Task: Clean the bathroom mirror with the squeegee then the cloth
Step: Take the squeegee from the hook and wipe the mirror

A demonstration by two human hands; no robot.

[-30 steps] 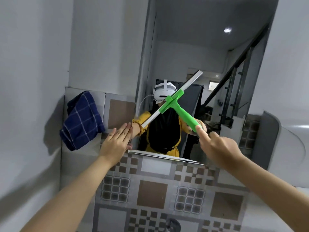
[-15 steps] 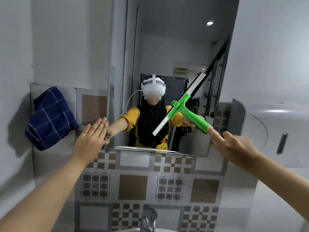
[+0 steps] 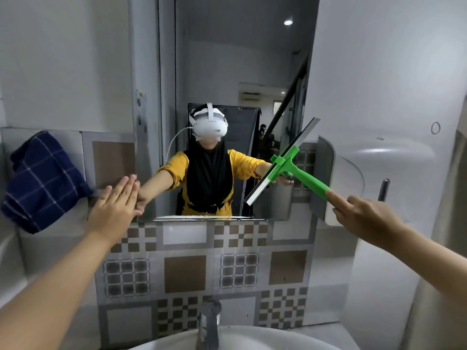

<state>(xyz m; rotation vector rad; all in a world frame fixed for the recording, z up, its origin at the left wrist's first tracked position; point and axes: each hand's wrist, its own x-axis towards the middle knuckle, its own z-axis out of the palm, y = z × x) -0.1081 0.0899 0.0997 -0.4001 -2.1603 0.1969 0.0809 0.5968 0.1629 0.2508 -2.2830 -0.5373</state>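
Note:
The tall mirror hangs on the wall above patterned tiles. My right hand grips the handle of a green squeegee, index finger stretched along it. Its blade lies slanted against the mirror's lower right part. My left hand is flat and empty, fingers together, pressed at the mirror's lower left edge. A dark blue checked cloth hangs on the left wall, left of my left hand.
A metal tap and the white basin rim sit below the tiles. A white curved fixture juts out on the right wall, close behind the squeegee handle.
The squeegee has slid rightward and down across the mirror, from the middle to its lower right part. The view dropped, bringing the tap and basin into sight. My left hand stays at the mirror's edge.

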